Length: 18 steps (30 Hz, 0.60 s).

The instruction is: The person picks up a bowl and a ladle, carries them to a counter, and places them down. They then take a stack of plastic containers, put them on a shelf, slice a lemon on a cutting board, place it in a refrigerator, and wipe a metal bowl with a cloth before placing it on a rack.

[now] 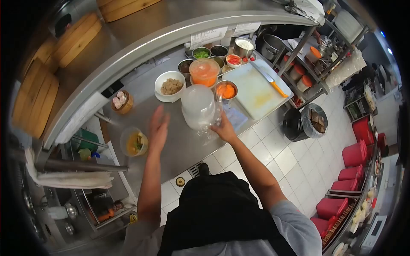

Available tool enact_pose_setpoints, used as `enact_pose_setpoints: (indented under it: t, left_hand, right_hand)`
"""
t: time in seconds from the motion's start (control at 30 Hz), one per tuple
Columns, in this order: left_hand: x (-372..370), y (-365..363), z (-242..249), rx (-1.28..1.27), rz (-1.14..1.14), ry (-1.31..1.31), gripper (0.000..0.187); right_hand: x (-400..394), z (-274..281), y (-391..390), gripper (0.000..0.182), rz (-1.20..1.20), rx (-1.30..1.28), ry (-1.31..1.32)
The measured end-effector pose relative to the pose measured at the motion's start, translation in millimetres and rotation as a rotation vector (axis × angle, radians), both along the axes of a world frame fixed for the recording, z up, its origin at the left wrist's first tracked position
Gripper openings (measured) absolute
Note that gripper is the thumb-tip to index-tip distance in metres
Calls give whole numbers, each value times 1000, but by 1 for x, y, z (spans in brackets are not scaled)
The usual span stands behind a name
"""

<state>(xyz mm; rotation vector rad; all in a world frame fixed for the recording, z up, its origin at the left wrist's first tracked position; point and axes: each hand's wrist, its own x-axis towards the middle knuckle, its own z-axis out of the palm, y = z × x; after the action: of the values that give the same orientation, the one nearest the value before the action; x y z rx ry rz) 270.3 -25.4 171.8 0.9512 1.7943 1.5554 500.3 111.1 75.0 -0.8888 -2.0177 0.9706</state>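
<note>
With our right hand, we pinched the crinkled clear plastic film at the translucent round plastic containers, in front of the orange-filled clear tub on the grey metal tabletop. Our left hand, blurred, had its fingers open and empty, between those containers and the clear round soup container.

Right hand grips clear plastic around containers; left hand open.

Translucent round tubs stand stacked in clear plastic.
</note>
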Motion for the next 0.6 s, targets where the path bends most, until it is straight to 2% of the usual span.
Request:
enact_pose_setpoints:
  t: [0.03, 0.07, 0.1, 0.13, 0.17, 0.2, 0.27, 0.3, 0.37, 0.4, 0.47, 0.53, 0.57, 0.6]
  left_hand:
    - [4, 35, 9, -18, -95, -93, 60]
    - [6, 67, 6, -49, -141, -28, 63]
    - [6, 90, 1, -86, -188, 35, 65]
    - [0, 102, 1, -98, -195, 35, 65]
    - [-7, 110, 1, -201, -317, -56, 68]
    - [-12, 110, 0, -308, -436, -148, 72]
    - [-13, 87, 13, -355, -410, -166, 72]
    - [-15, 72, 17, -380, -375, -187, 73]
    - [-43, 41, -17, -325, -444, -222, 73]
    - [-45, 20, -20, -263, -440, -245, 73]
    - [-47, -17, -21, -219, -429, -268, 73]
    - [-47, -52, -19, -25, -661, -416, 77]
    - [-46, -69, -26, -39, -641, -423, 77]
    - [-45, -83, -38, 2, -676, -615, 79]
  right_hand:
    - [5, -25, 0, 83, 83, -336, 197]
    - [8, -46, 3, 74, 168, -674, 394]
    - [9, -66, 11, 74, 163, -680, 394]
    - [10, -86, 16, 65, 158, -570, 235]
    - [9, -91, 15, 58, 152, -464, 79]
    - [8, -97, 15, 58, 144, -482, 87]
    - [-1, -90, 18, 46, 26, -525, 235]
    - [-2, -88, 18, 46, 21, -532, 245]
    - [-3, -88, 23, 44, 4, -886, 413]
    - [-3, -81, 27, 44, 5, -890, 423]
    - [2, -68, 26, 40, 121, -1088, 438]
    - [2, -74, 20, 41, 210, -1154, 389]
    - [4, -82, 16, 41, 299, -1198, 335]
    - [5, -89, 11, 39, 401, -1188, 256]
